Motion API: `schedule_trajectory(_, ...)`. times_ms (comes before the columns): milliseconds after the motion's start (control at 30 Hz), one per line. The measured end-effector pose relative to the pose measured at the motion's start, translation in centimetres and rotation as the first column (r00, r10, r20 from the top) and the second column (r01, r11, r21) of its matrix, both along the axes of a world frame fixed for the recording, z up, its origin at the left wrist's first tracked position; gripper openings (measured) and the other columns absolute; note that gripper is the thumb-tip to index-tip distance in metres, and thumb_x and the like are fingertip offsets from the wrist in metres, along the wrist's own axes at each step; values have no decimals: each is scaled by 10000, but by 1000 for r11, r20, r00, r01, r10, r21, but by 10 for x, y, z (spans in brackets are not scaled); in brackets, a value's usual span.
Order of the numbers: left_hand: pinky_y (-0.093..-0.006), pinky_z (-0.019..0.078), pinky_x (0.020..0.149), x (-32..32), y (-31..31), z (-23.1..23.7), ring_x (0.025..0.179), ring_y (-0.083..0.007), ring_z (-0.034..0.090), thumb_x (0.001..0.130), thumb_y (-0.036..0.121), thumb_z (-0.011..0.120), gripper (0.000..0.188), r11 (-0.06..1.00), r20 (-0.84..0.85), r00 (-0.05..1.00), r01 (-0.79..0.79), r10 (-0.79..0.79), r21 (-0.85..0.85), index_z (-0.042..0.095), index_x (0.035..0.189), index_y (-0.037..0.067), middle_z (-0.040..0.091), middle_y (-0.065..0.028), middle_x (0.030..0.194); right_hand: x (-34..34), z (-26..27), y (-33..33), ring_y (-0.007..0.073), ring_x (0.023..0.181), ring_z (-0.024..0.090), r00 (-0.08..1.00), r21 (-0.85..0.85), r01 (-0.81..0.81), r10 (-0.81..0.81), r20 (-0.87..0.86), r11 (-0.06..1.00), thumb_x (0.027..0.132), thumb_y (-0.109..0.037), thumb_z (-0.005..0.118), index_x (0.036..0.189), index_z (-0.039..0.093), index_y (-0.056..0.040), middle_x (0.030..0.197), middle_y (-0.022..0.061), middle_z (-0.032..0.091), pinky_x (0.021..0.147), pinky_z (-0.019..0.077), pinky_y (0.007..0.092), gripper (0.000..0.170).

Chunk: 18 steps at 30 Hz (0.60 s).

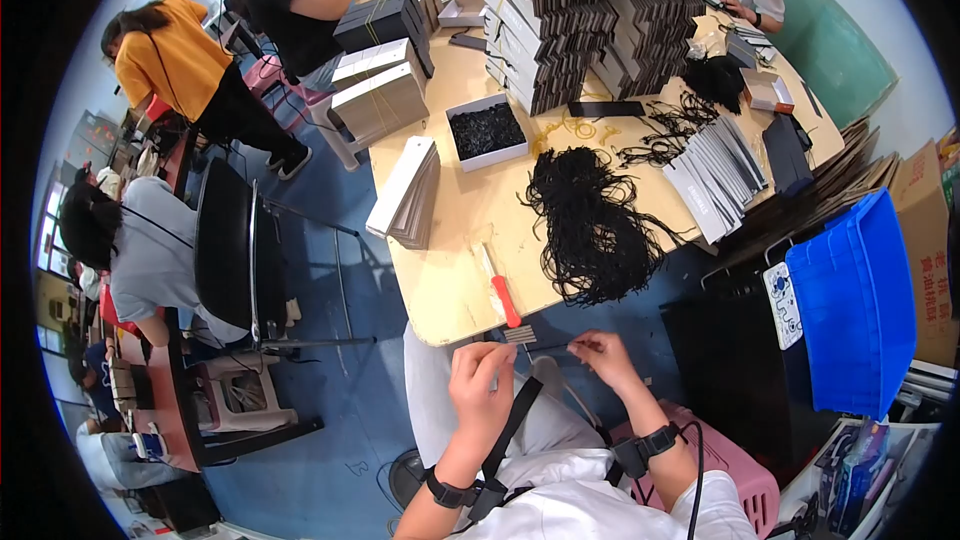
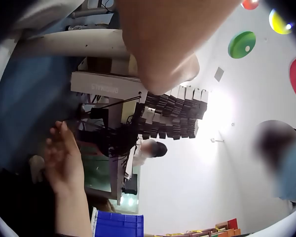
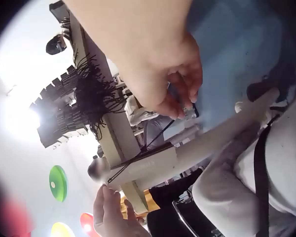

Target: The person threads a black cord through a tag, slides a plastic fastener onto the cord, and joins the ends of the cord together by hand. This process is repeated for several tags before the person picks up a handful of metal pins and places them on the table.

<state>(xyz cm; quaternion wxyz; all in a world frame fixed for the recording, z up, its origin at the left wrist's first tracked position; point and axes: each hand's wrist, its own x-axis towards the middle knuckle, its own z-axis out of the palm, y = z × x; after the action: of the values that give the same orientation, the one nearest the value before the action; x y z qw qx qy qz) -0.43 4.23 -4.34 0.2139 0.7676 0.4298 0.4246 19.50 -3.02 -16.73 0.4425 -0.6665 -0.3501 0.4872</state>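
Observation:
My left hand (image 1: 483, 382) is raised over my lap, its thumb and fingertips pinching a thin black cord (image 3: 119, 171). To the right, my right hand (image 1: 603, 358) pinches the cord's other stretch, which runs slack-free between the two hands. Below the cord lies a small pack of white folded cards (image 2: 106, 85) with printed lettering; the cord passes by a hole at its corner. From above, only the pack's striped edge (image 1: 520, 335) shows beside my left fingertips. In the right wrist view the left hand (image 3: 113, 212) is at the cord's looped end.
On the table (image 1: 460, 285) lie a red-handled cutter (image 1: 504, 300), a heap of black cords (image 1: 595, 230), a white box of black pieces (image 1: 487, 132) and tall card stacks (image 1: 560, 30). A blue crate (image 1: 855, 305) stands at right. Other people sit and stand around.

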Motion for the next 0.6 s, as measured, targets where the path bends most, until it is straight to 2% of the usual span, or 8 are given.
schedule_trajectory(33,-324,480,677,1,0,0,789,-253,593,715,-79,686,226,1000,1,1000,-2,2,2,669,896,56,615,-81,858,-4,-4,-1,77,673,563,996,-34,-20,17,-89,999,837,-121,680,922,705,-6,762,17,664,619,458,238,145)
schedule_trajectory(100,-354,468,681,1,-1,-2,807,-247,573,681,-72,695,258,998,-52,998,-25,28,65,678,892,75,617,-62,856,-10,-14,-4,74,674,563,997,2,-17,17,-70,1000,844,-127,674,925,708,-10,769,9,666,621,458,236,145)
schedule_trajectory(167,-356,459,684,3,0,0,816,-247,567,680,-67,697,246,996,-83,996,-32,39,89,678,878,77,611,-59,856,-13,-7,-6,71,676,564,992,-69,-23,14,-123,997,851,-129,668,926,709,-17,777,9,668,622,460,234,141)
schedule_trajectory(233,-359,451,686,3,1,3,824,-247,561,679,-61,699,234,993,-113,992,-38,51,114,679,865,79,605,-55,856,-13,-8,-6,71,674,562,990,-71,-34,24,-139,997,851,-131,671,928,709,-18,780,10,669,619,458,231,142)
schedule_trajectory(300,-370,434,702,3,0,6,858,-257,546,667,-51,701,221,998,-101,995,-32,26,-53,672,839,84,591,-40,861,-13,-9,-8,70,672,560,987,-74,-45,33,-156,996,851,-133,673,930,709,-19,783,11,669,616,457,229,143)
schedule_trajectory(433,-374,425,725,-5,-4,-5,875,-270,537,653,-45,700,214,994,-85,994,63,-70,-92,663,822,82,581,-45,864,-14,-8,-10,66,656,549,985,-70,-59,46,-168,996,854,-137,680,932,712,-24,781,2,669,591,444,224,142)
schedule_trajectory(533,-375,417,743,-8,-10,-8,872,-266,543,641,-38,701,219,991,-148,980,131,-130,-1,659,818,82,585,-53,862,-15,-4,-13,64,649,543,975,-69,-72,55,-214,995,857,-131,678,930,713,-21,780,-2,669,578,435,221,137)
schedule_trajectory(600,-368,411,749,-7,-13,-9,872,-261,551,671,-38,698,202,985,-106,985,126,-138,-114,656,830,77,599,-56,876,-16,0,-15,64,646,541,969,-48,-91,77,-235,995,858,-127,677,928,713,-18,779,-3,669,573,431,219,135)
